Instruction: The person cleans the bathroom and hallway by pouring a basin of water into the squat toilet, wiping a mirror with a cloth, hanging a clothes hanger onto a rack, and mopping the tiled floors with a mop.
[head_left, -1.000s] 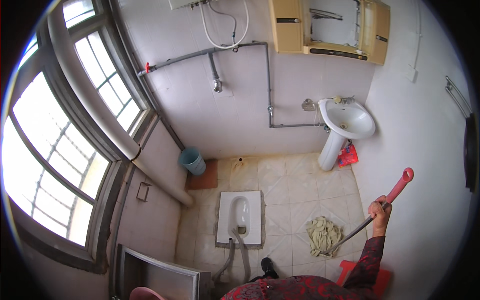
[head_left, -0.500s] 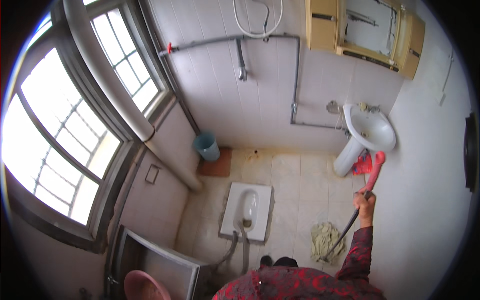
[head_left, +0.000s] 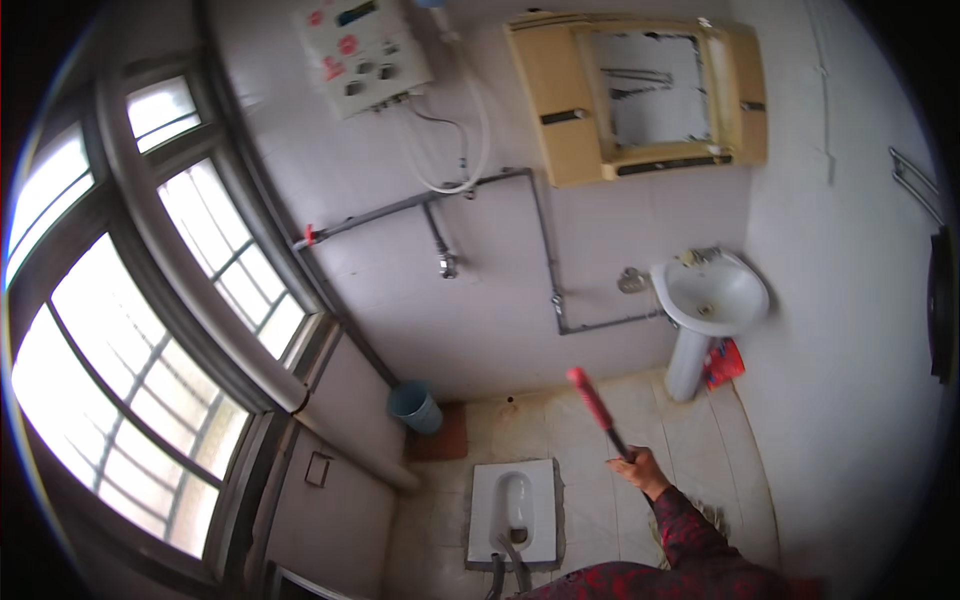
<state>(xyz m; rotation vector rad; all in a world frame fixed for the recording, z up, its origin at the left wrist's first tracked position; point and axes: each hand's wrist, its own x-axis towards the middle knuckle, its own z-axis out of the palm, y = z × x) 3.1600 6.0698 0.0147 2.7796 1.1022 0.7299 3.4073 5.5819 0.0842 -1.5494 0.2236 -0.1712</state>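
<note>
One hand is visible in this view, and it is the right hand [head_left: 637, 466], which is closing firmly around a mop handle [head_left: 598, 410]. The handle is dark where the fingers are wrapping it and red at its upper end. Its long axis is running from the hand upward and a little to the left in the picture, toward the back wall, so the red tip is pointing away from the person. The lower part of the handle, and the mop head itself, are hidden behind the hand and the sleeve, so I cannot tell where the head is lying on the floor.

The right arm, in a dark red patterned sleeve [head_left: 690, 530], is coming in from the lower edge and is stretching forward and slightly left, with the wrist bent up. The left hand is not appearing in the picture, so its state cannot be told; the right hand is clearly the one nearer to the handle.

Just to the left of the hand, a white squat toilet [head_left: 513, 510] is sitting in the tiled floor [head_left: 700, 440]. A white sink [head_left: 712, 298] on a pedestal is standing to the upper right, well apart, and a blue bucket [head_left: 414, 407] is standing in the corner by the window [head_left: 130, 400].
</note>
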